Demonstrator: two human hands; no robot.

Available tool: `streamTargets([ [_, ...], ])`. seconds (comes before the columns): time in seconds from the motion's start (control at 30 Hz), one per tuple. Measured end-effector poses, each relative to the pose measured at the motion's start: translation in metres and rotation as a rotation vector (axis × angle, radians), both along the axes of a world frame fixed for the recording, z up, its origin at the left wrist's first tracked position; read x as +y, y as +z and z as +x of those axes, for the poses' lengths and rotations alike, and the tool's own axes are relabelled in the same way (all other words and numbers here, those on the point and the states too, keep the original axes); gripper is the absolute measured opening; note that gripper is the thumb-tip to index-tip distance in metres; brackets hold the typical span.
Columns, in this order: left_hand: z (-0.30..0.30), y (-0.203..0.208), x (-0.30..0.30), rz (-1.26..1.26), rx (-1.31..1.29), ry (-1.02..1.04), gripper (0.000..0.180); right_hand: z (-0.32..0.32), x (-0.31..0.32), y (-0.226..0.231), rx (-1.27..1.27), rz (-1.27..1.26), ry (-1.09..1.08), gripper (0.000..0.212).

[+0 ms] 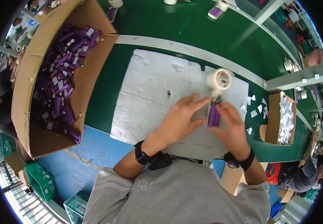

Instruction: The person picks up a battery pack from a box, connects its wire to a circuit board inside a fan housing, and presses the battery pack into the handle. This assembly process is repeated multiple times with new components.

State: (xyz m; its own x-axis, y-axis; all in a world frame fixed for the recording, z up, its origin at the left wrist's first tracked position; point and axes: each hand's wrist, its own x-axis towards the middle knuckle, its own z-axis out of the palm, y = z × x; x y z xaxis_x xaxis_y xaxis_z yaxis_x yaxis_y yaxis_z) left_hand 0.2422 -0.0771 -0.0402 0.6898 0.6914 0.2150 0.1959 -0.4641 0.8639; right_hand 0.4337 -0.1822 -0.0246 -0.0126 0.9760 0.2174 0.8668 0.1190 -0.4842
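Observation:
A purple shrink-wrapped battery pack is in my right hand, gripped along its right side with fingers and thumb. Close by on its left is my left hand. That index finger reaches to the pack's upper end, with the thumb spread apart from it. Whether the fingertip touches the pack or something small there, I cannot tell. Just beyond the pack's upper end stands a roll of whitish tape. Beneath both hands lies a white foam sheet with a small dark bit on it.
On the left, a large cardboard box holds many purple battery packs. A smaller box of white paper pieces stands right, with loose pieces beside it. More tape sits on the green table. Other people are at the edges.

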Motion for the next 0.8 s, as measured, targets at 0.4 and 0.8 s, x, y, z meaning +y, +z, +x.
streamTargets([
  [0.4,-0.175,-0.006,0.214,0.541,0.384,0.948,0.050,0.059,0.226,0.032,-0.346,0.064,-0.085,0.044],
  [0.8,-0.180,-0.033,0.282,0.375,0.485,1.006,0.032,0.090,0.502,-0.034,-0.568,0.114,-0.019,0.066],
])
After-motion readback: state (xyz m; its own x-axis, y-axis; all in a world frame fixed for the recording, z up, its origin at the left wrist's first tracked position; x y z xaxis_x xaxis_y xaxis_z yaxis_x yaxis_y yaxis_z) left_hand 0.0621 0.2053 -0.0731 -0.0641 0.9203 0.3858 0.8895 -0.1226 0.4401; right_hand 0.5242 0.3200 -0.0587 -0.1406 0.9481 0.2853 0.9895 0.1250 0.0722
